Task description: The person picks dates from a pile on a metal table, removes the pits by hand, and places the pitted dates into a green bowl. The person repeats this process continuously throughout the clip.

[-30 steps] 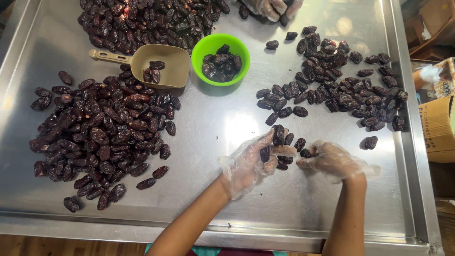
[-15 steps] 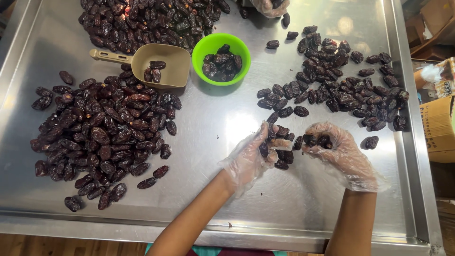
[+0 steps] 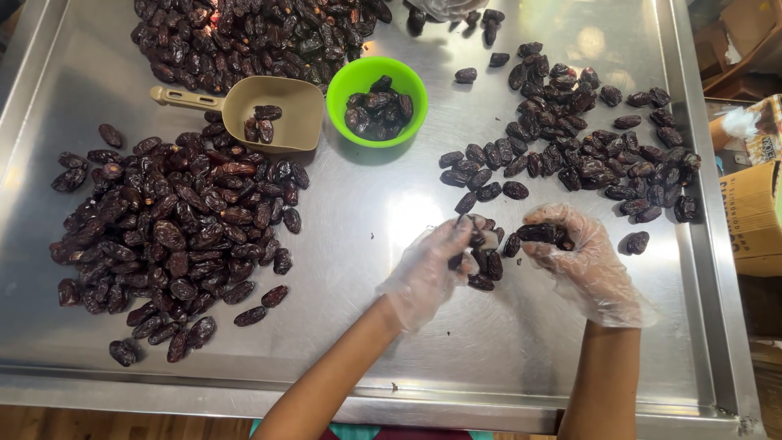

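Green bowl point(image 3: 376, 103), tan scoop point(image 3: 261, 114), cardboard boxes point(image 3: 749, 216)

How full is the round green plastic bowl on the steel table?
Partly full. The round green plastic bowl holds a small heap of dark dates, with bare green wall showing around and above them.

Food-sorting workplace, steel table point(image 3: 489, 358), heaped dates point(image 3: 171, 228), cardboard boxes point(image 3: 753, 216)

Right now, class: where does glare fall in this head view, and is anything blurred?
Head view: overhead light glares off the steel table left of the left hand, and again near the top edge; dates, green bowl and right hand look sharp.
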